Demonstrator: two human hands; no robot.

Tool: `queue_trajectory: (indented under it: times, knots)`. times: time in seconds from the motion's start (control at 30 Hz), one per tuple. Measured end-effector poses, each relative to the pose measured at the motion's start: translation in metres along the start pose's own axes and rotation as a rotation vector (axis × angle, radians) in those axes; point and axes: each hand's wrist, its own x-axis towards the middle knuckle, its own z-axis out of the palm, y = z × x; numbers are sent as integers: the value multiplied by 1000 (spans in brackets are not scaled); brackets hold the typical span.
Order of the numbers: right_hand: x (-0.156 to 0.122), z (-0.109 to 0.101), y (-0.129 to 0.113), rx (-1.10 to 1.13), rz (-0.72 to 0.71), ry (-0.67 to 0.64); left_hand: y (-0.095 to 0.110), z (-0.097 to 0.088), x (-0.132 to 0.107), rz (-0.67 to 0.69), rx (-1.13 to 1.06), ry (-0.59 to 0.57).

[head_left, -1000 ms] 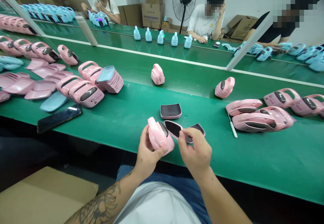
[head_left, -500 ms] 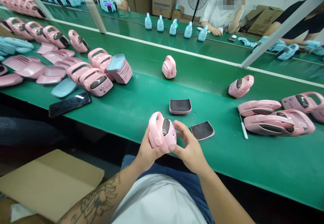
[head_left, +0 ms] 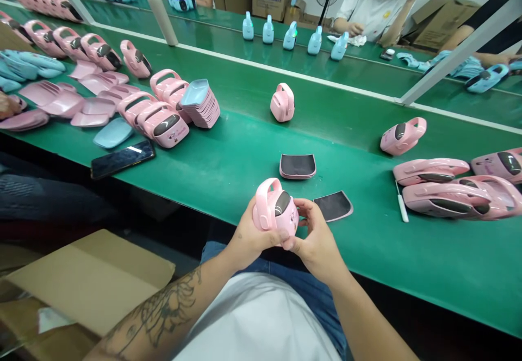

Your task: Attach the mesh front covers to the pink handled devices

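Both hands grip a pink plastic handled device [head_left: 276, 207] above the green bench's front edge. My left hand [head_left: 253, 234] cradles it from below and the left side. My right hand [head_left: 316, 240] holds its right side, with the fingers curled against the casing. A dark oval window faces up and right on the device, and its underside is hidden by my fingers. Just beyond my right hand lies a black-faced pad with a pink rim [head_left: 333, 206]. A matching pad [head_left: 297, 166] lies farther forward on the bench.
The green bench [head_left: 240, 170] holds pink casings, a stacked pile of shells [head_left: 200, 105], a phone [head_left: 122, 159] and a white pick [head_left: 402, 202]. Two pink handled devices [head_left: 282, 103] [head_left: 403, 136] stand beyond. A cardboard sheet [head_left: 89, 279] lies low left. Co-workers sit across a second bench.
My right hand has let go of the black pad, which now lies on the bench, and has moved onto the pink device. Both hands now hold the device, and the view has shifted.
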Motion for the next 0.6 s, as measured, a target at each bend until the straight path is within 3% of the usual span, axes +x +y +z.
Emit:
queue_trajectory:
  times: [0.2,0.27,0.37,0.43,0.6]
  knots:
    - [-4,-17,-4,-190,-79,-112,-5,-7,4,-99,-83,90]
    - [-1,-26,-5,-299,-227,-150,-3,-8,6,-138,-100,101]
    - [5,-33,-4,-436,-517,-167,2,-7,8,-188,-127,17]
    - [8,-35,-2,-484,-639,-155,4,-6,10,-220,-148,-36]
    - [14,-39,-1,-373,-613,-207,-1,-5,9,-241,-197,-98]
